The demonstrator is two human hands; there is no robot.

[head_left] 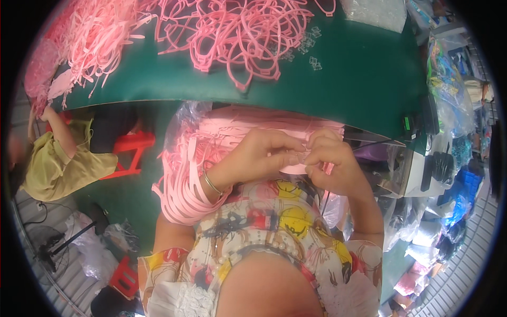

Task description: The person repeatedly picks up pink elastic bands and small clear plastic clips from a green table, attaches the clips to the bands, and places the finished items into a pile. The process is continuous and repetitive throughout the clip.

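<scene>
In front of my chest, my left hand (264, 151) and my right hand (334, 160) come close together, the fingers of each pinched. Between them they hold a pink strap (293, 169); any small part at the fingertips is too hidden to make out. A thick bundle of pink straps (182, 196) hangs in loops around my left forearm. More long pink straps (253, 117) lie behind my hands, just below the table's edge. On the green table (364, 74) sits a tangled heap of looped pink straps (237, 37), with small clear plastic buckles (315, 64) beside it.
Loose pink strips (103, 42) pile up at the table's far left. There a person (68, 158) in an olive top reaches toward them, near a red stool (132, 153). A clear plastic bag (376, 13) lies at the back. Boxes and bagged goods (430, 174) crowd the right side.
</scene>
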